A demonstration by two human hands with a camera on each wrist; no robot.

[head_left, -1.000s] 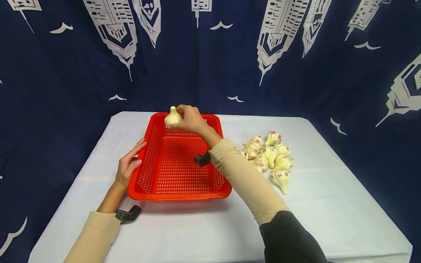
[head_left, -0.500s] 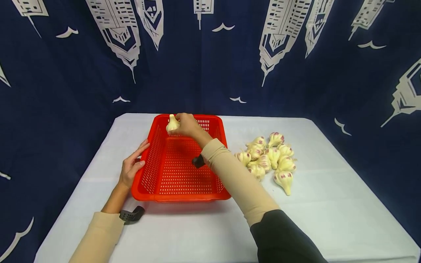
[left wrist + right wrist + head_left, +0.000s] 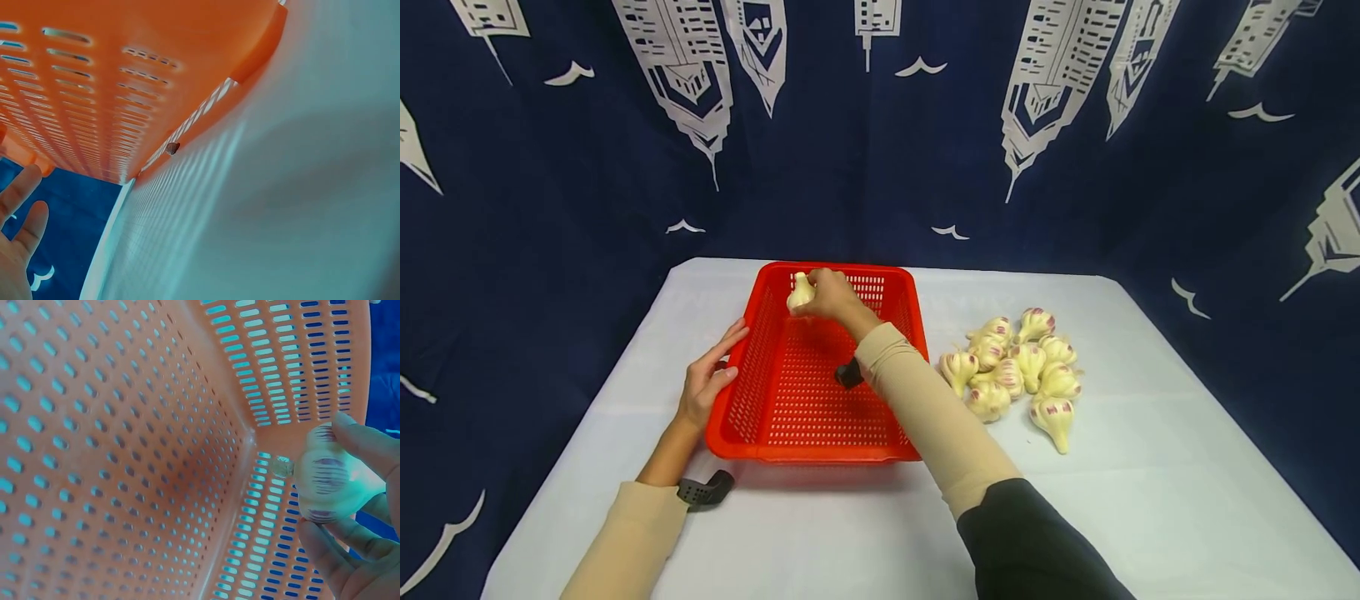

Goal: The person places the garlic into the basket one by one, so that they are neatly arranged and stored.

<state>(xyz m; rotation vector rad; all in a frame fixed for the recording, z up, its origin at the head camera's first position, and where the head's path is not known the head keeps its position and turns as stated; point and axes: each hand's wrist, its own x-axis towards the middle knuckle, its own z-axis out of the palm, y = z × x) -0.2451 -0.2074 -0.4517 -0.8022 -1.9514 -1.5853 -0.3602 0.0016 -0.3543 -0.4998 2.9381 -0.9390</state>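
A red perforated plastic basket point(image 3: 827, 383) stands on the white-covered table. My right hand point(image 3: 835, 298) pinches a garlic bulb point(image 3: 801, 293) inside the basket's far left corner, stem upward. In the right wrist view, thumb and fingers grip the bulb point(image 3: 325, 478) from both sides, near the slotted walls and above the basket's floor. My left hand point(image 3: 703, 379) rests on the basket's left rim, fingers straight. The left wrist view shows that hand point(image 3: 22, 231) by the outside of the slotted wall point(image 3: 94, 94).
A pile of several garlic bulbs point(image 3: 1026, 358) with purple marks lies on the table right of the basket. A dark blue curtain point(image 3: 880, 167) with white printed buildings hangs behind the table point(image 3: 1150, 500). A black strap device point(image 3: 706, 489) sits at my left wrist.
My right hand has lowered the garlic bulb from rim height down into the basket's far left corner. The left hand stays on the rim. The head view has shifted slightly.
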